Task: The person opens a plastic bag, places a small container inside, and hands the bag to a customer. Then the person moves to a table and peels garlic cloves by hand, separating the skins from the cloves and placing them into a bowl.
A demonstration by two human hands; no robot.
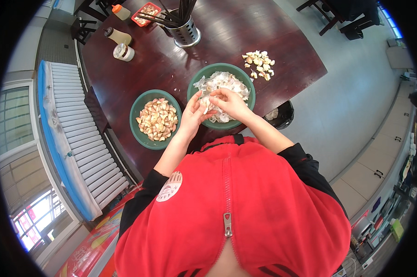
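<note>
Both my hands meet over the near left part of a green bowl (251, 100) filled with papery garlic skins (234, 85). My left hand (193, 116) holds a garlic bulb (207, 103) from the left and below. The fingers and thumb of my right hand (231, 104) pinch at the same bulb from the right. Left of my hands stands a second green bowl (135, 119) with many separated garlic cloves (158, 119) in it. Beyond the skins bowl, to the right, a small pile of pale garlic cloves (260, 64) lies directly on the dark wooden table (225, 38).
A perforated metal holder with chopsticks (186, 33) stands at the far middle. Farther left are squeeze bottles (118, 36), a lidded glass jar (123, 52) and a red basket of garlic (147, 14). A black-lined bin (284, 116) sits below the table's right edge.
</note>
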